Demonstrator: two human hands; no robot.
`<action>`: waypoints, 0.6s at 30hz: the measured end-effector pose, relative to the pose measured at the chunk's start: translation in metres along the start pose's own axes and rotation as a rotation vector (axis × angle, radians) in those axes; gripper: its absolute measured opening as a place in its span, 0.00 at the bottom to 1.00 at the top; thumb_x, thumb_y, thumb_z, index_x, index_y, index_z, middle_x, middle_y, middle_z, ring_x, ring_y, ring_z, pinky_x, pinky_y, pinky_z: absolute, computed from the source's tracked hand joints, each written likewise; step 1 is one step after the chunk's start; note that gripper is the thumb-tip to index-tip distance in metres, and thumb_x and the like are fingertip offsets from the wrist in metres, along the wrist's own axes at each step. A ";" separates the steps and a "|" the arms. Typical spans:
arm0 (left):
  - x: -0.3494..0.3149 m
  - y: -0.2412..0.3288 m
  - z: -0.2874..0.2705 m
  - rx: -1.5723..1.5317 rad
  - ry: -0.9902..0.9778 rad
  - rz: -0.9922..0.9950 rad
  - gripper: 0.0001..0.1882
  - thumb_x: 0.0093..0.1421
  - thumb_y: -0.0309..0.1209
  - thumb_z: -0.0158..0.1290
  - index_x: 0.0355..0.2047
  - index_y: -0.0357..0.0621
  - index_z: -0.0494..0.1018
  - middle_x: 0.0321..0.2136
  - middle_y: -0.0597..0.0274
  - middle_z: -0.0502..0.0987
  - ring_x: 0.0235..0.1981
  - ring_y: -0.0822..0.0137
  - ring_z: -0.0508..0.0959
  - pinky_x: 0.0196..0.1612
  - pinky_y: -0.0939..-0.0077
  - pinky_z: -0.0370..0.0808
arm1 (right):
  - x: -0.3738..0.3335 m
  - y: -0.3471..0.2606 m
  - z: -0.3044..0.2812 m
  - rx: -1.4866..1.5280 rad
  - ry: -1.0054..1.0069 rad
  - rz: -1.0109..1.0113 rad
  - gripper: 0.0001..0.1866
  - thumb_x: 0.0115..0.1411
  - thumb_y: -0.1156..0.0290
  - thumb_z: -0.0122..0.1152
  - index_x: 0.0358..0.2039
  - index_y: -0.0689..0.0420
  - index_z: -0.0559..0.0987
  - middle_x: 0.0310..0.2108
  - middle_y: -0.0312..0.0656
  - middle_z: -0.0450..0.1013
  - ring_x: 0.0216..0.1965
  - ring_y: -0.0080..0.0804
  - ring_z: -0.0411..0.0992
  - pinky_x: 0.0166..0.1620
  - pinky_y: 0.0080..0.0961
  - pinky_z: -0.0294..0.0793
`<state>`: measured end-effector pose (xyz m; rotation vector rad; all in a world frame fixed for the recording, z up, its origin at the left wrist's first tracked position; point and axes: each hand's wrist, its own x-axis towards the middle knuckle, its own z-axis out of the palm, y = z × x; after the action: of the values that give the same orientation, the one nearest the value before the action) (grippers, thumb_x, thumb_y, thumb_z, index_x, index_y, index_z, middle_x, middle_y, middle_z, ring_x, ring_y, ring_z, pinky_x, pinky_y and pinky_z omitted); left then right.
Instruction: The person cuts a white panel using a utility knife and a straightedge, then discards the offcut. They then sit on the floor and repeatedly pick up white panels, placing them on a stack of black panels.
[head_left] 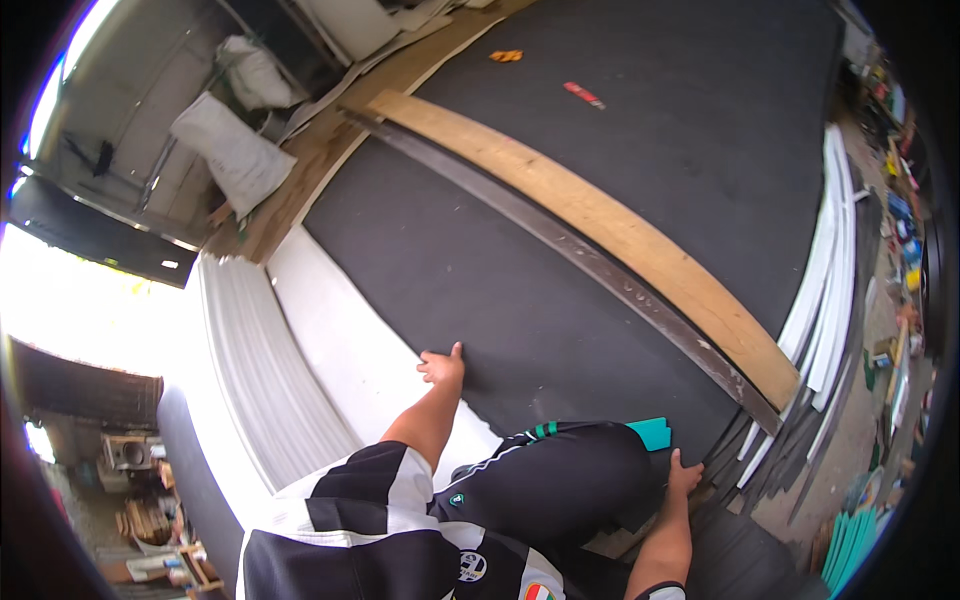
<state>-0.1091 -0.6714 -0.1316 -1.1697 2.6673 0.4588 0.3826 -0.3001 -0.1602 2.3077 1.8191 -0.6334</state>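
Black sheeting [480, 270] stretches beyond the left hand [440, 367], fingers apart, white panel [335, 310] beside them! Right hand [684, 477]: clamped or loose, can't quite tell.

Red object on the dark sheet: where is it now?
In the head view, the red object lies near the top, right of centre, beyond the wooden board, right of the orange object.
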 end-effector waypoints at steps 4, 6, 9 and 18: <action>-0.007 0.004 -0.017 -0.077 -0.029 -0.001 0.56 0.48 0.58 0.74 0.64 0.36 0.58 0.61 0.36 0.67 0.61 0.35 0.72 0.62 0.46 0.75 | 0.019 0.018 0.009 0.216 -0.102 -0.086 0.51 0.49 0.43 0.79 0.63 0.66 0.70 0.61 0.61 0.71 0.62 0.59 0.71 0.64 0.46 0.71; -0.002 0.000 -0.021 -0.097 -0.074 0.048 0.56 0.48 0.58 0.74 0.63 0.34 0.58 0.60 0.35 0.69 0.60 0.36 0.74 0.62 0.49 0.75 | 0.021 0.022 0.009 0.216 -0.112 -0.141 0.51 0.50 0.46 0.80 0.62 0.71 0.69 0.61 0.64 0.70 0.62 0.58 0.71 0.65 0.43 0.70; 0.012 -0.008 -0.024 -0.157 -0.119 0.096 0.55 0.47 0.59 0.74 0.60 0.28 0.63 0.55 0.35 0.76 0.57 0.39 0.78 0.60 0.52 0.76 | 0.011 0.016 0.002 0.296 -0.084 -0.115 0.56 0.50 0.46 0.81 0.66 0.73 0.66 0.62 0.66 0.70 0.63 0.59 0.70 0.66 0.42 0.70; 0.072 -0.016 -0.004 -0.186 -0.129 0.261 0.49 0.50 0.67 0.68 0.48 0.25 0.78 0.49 0.35 0.81 0.54 0.39 0.80 0.59 0.51 0.75 | -0.033 -0.024 -0.014 0.125 0.028 0.022 0.57 0.51 0.37 0.75 0.74 0.53 0.62 0.67 0.49 0.70 0.67 0.57 0.67 0.66 0.47 0.67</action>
<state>-0.1458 -0.7323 -0.1522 -0.8030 2.7190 0.8111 0.3571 -0.3183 -0.1310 2.4235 1.8126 -0.7347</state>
